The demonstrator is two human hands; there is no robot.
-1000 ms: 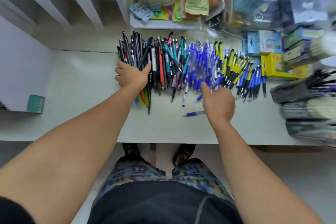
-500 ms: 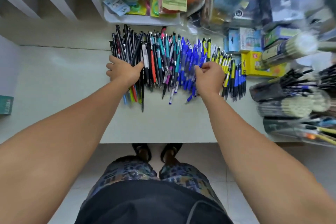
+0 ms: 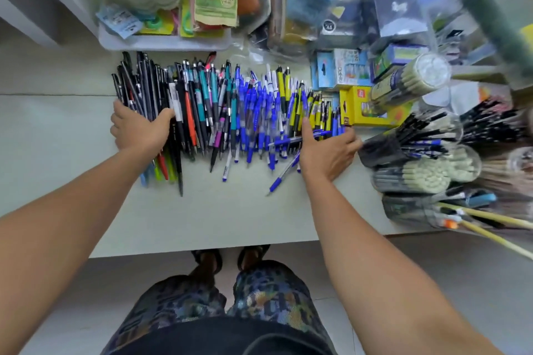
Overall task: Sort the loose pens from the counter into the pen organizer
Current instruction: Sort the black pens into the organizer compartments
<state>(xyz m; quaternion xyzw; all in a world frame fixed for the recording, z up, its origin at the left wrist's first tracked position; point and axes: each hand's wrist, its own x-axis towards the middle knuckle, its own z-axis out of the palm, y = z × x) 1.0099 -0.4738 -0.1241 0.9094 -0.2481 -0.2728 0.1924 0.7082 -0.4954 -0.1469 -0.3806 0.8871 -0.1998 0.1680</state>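
Both hands work a pale worktop (image 3: 202, 219): the right hand (image 3: 326, 150), fingers spread and mostly straight, presses on blue pens (image 3: 256, 118) at the pile's right end; the left hand (image 3: 138, 131) curls round a bunch of black pens (image 3: 144, 86) at its left end. Pen holders (image 3: 409, 170) crowd the right edge, just beside the right hand. Beyond the pile sits a white tray (image 3: 164, 43).

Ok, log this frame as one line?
left hand: grips bundle of black plastic pens | right hand: fingers spread on blue and yellow plastic pens | pens on pale counter
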